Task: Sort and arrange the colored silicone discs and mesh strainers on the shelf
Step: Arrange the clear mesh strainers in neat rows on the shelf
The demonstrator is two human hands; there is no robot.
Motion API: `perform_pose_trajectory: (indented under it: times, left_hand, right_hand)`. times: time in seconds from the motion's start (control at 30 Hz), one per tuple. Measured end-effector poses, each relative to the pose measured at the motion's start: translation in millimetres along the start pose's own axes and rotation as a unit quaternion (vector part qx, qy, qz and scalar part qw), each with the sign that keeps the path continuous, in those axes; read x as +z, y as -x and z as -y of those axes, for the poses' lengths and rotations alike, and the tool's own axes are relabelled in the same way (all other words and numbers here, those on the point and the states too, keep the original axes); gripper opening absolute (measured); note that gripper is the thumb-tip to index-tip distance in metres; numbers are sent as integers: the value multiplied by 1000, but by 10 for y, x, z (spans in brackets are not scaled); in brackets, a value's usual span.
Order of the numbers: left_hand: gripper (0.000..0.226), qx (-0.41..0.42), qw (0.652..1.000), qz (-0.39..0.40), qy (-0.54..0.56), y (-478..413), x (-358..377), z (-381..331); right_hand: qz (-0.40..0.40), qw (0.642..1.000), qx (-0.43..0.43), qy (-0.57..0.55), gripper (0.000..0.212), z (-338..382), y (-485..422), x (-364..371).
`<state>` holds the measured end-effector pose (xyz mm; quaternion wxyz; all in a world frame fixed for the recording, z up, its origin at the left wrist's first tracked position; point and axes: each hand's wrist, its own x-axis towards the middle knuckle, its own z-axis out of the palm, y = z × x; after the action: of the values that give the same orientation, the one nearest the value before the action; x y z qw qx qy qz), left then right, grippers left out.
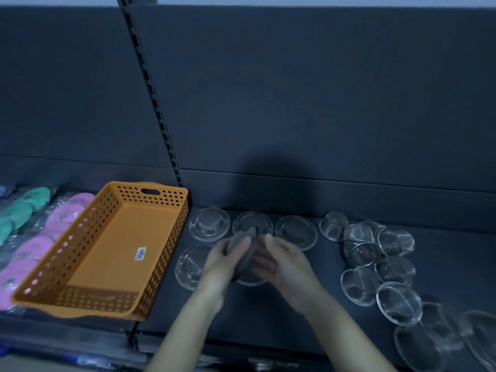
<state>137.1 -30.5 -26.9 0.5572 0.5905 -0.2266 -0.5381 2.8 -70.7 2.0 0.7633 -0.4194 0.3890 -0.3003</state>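
My left hand (218, 260) grips a dark grey disc-shaped strainer (241, 255) over the dark shelf (268, 312). My right hand (284, 260) is beside it, fingers loosely curved and touching its right side. Under the hands lies a mesh strainer (251, 280), partly hidden. Three mesh strainers (210, 224) form a row behind the hands, and another one (188, 267) lies to the left. A loose heap of several mesh strainers (375, 253) covers the shelf's right part. Pink silicone discs (61, 218) and green silicone discs (24, 208) lie in rows at the far left.
An orange perforated basket (163, 237) stands empty on the shelf between the coloured discs and the strainers. A slotted upright post (158, 108) rises behind it. The shelf's front edge (228, 347) runs below my forearms.
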Motion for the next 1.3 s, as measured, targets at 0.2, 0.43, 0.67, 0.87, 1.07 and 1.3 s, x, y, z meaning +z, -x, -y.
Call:
perform_pose_trajectory:
  times: [0.2, 0.43, 0.67, 0.87, 1.07, 1.3]
  left_hand:
    - [54, 28, 996, -33, -84, -1, 287, 127]
    - [45, 105, 991, -64, -46, -26, 365, 90]
    - [56, 149, 951, -120, -245, 25, 88, 230]
    - [56, 209, 909, -126, -338, 86, -77, 334]
    - [72, 203, 890, -106, -395, 137, -170, 438]
    - [77, 205, 873, -116, -426, 273, -366, 450]
  right_hand:
    - [-35, 999, 15, -37, 20, -18, 150, -249]
    - [-199, 976, 7, -89, 18, 12, 153, -577]
    - [-309, 949, 31, -54, 15, -241, 21, -857]
    - [-350, 930, 4, 111, 17, -430, -47, -957]
    - [-296, 870, -72, 387, 46, -441, 55, -864]
    - [-273, 808, -56, 520, 53, -528, 87, -726]
